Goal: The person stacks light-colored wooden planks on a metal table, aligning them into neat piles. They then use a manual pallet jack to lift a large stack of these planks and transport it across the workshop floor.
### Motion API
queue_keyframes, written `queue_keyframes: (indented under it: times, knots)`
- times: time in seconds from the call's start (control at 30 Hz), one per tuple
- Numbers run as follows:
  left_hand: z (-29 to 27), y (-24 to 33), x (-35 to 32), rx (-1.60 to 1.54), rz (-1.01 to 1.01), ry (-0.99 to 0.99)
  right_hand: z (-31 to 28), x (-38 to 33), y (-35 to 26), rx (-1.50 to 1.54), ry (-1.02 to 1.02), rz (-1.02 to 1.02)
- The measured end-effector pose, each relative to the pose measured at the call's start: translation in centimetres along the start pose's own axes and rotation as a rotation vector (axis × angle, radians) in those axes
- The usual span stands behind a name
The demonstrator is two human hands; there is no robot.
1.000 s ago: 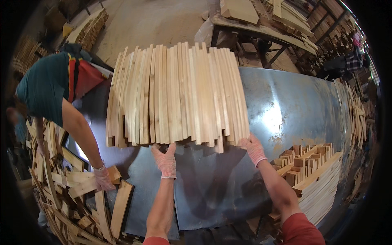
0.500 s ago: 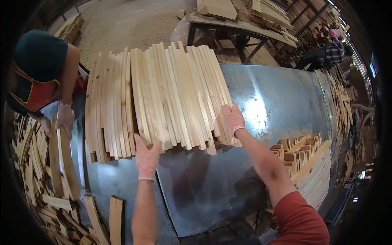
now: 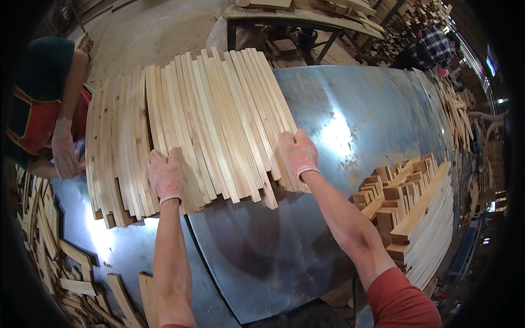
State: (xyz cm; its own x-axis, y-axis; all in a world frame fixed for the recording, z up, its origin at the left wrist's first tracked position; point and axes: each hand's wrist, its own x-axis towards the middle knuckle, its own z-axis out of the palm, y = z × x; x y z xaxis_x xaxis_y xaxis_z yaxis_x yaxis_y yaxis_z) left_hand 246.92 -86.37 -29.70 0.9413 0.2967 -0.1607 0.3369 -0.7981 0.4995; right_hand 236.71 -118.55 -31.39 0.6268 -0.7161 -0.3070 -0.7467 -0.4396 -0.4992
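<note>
A broad row of pale wooden slats [image 3: 213, 120] lies side by side on the metal tabletop [image 3: 246, 257], ends uneven. My left hand [image 3: 165, 174], in a pinkish work glove, grips the slats at their near end, by the dark gap that splits the row. Some of its fingertips are hidden in that gap. At the row's right edge, my right hand [image 3: 299, 153], gloved alike, holds the outermost slats with thumb and fingers. A smaller group of slats [image 3: 119, 147] lies left of the gap.
A co-worker's gloved hands [image 3: 66, 153] are at the left edge. Loose wood pieces [image 3: 46, 235] pile up at lower left. A stack of short and long boards [image 3: 410, 208] stands at right. Beyond the table are a workbench [image 3: 306, 21] and another person [image 3: 429, 49].
My left hand has moved up along the slats, away from their near ends. In the picture the row has shifted left as the view moved. The co-worker no longer holds the two boards.
</note>
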Motion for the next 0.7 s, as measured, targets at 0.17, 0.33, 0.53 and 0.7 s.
queue_keyframes:
  times: [0.17,0.33,0.53,0.7]
  knots:
    - [0.1,-4.3,-4.8,-0.032,0.077,-0.013,-0.7,-4.9,5.6,-0.026,0.031,-0.005]
    - [-0.4,-10.0,-13.7,-0.078,0.116,-0.01,-3.2,-14.0,11.9,0.016,0.007,0.068]
    - [-3.7,-16.2,-27.3,-0.066,0.024,-0.106,-5.7,-26.2,22.0,0.074,-0.053,0.188]
    - [-7.2,-19.2,-39.1,-0.091,-0.128,-0.166,-6.3,-34.9,32.3,0.056,-0.071,0.278]
